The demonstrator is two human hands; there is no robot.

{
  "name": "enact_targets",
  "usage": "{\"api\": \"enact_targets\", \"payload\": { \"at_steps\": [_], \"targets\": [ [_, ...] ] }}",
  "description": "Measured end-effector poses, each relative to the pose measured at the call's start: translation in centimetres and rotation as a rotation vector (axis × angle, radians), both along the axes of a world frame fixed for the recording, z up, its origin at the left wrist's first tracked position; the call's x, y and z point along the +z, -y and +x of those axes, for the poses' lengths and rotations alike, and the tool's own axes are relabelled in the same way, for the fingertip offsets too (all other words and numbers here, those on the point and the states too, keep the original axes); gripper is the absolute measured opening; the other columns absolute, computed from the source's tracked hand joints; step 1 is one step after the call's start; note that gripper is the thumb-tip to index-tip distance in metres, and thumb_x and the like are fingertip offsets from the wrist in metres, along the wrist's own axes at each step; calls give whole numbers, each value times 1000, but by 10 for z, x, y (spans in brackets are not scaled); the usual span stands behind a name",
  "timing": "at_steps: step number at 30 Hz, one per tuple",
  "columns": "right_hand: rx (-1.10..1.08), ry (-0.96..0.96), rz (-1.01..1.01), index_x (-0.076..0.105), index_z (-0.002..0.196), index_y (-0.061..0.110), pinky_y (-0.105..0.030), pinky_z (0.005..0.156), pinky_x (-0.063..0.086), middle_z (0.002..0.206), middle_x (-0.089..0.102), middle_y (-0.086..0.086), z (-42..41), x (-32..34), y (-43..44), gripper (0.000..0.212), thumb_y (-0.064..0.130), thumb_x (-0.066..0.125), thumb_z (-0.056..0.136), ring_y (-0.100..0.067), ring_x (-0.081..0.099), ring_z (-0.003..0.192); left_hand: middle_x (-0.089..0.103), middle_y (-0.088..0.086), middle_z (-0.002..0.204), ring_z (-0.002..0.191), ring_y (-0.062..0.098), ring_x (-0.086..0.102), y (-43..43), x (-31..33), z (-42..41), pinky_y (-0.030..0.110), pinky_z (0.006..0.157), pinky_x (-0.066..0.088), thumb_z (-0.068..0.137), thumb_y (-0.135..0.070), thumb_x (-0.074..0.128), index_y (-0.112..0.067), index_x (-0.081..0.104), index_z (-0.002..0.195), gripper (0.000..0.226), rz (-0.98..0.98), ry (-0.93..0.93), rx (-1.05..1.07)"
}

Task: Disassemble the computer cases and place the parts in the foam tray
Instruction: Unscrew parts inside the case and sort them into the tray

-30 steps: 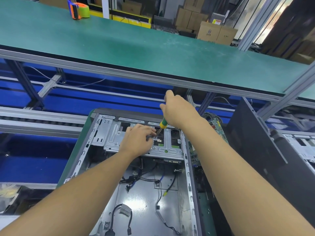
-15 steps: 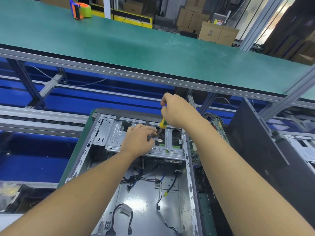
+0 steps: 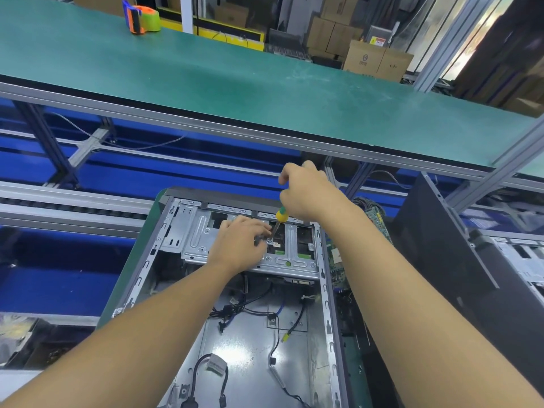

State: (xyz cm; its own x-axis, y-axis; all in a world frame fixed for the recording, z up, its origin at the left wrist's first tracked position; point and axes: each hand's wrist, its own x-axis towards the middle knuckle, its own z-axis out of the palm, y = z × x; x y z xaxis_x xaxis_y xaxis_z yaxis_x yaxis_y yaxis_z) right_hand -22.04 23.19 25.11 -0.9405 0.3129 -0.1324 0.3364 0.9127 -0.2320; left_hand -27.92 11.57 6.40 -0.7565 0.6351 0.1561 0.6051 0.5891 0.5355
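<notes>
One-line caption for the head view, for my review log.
Right hand holds a yellow-green screwdriver on the drive cage of an open computer case; left hand pinches its shaft.

A: What is the right hand point(image 3: 306, 192) doing?
B: It is gripping the screwdriver point(image 3: 281, 214) handle from above, fingers curling round it.
A: And the left hand point(image 3: 238, 245)?
B: It is sitting lower, knuckles up, fingers curling toward the shaft. Whether they are pinching it is not showing. Both bare forearms are reaching forward.
</notes>
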Motion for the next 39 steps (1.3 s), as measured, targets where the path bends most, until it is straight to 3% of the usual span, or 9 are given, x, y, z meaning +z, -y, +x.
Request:
{"api": "enact_targets", "payload": {
  "at_steps": [6, 10, 14, 17, 22, 27, 31, 34, 39],
  "targets": [
    [-9, -20, -8, 46, 129, 11, -43, 85, 41, 125, 46, -11, 0, -4, 2, 40, 41, 41, 104, -35, 46, 115, 61, -31, 123, 114, 1, 44, 0, 0, 1, 30, 90, 27, 86, -34, 49, -39, 71, 100, 27, 9, -15, 8],
    [61, -115, 38, 50, 120, 11, -39, 77, 37, 117, 51, -10, -2, -9, 2, 20, 10, 43, 101, -30, 46, 99, 61, -31, 124, 116, 2, 45, 0, 1, 1, 30, 92, 27, 89, -35, 52, -39, 72, 103, 25, -8, -24, 7],
    [76, -27, -177, 48, 112, 23, -36, 78, 33, 115, 35, 2, -2, -2, 2, 24, 11, 51, 91, -22, 35, 107, 61, -30, 124, 116, 3, 45, 0, 1, 1, 30, 96, 28, 89, -33, 54, -37, 72, 104, 24, 2, -25, 6],
    [47, 4, -1, 44, 115, 19, -38, 73, 33, 115, 41, -3, 0, -4, 7, 21, 27, 48, 95, -29, 44, 101, 61, -29, 125, 117, 4, 45, 1, 0, 2, 30, 94, 26, 90, -33, 55, -35, 72, 106, 24, 12, -33, 6],
    [-46, -8, 250, 41, 134, 16, -39, 68, 35, 124, 52, -13, 0, -3, 12, 55, 59, 25, 103, -36, 55, 91, 61, -29, 124, 117, 3, 44, 1, 0, 1, 28, 91, 23, 90, -34, 55, -36, 72, 106, 24, 9, -34, 5],
    [37, -28, 47, 44, 125, 17, -40, 72, 37, 120, 42, -10, 1, 1, 7, 24, 11, 42, 101, -31, 42, 99, 60, -29, 126, 118, 4, 45, 1, 0, 1, 29, 92, 24, 93, -37, 54, -37, 72, 109, 24, -3, -48, 6],
    [19, 53, -38, 47, 122, 20, -40, 77, 36, 121, 38, -5, 2, 4, 6, 26, 25, 50, 97, -29, 37, 114, 61, -28, 126, 118, 6, 46, 0, 1, 2, 34, 96, 29, 94, -38, 57, -36, 72, 109, 22, -6, -56, 1],
    [-55, -10, 202, 38, 134, 17, -40, 68, 37, 122, 46, -9, 3, -3, 9, 42, 47, 39, 104, -33, 50, 93, 61, -28, 126, 118, 6, 47, 1, 2, 2, 37, 96, 31, 93, -41, 59, -36, 72, 108, 21, -3, -63, 9],
    [26, -108, 77, 43, 129, 16, -39, 69, 41, 122, 50, -9, 3, -6, 6, 28, 16, 47, 102, -29, 49, 93, 61, -28, 125, 118, 6, 47, -1, 1, 2, 36, 95, 30, 92, -48, 61, -37, 72, 107, 22, -6, -73, 14]
  ]
}}
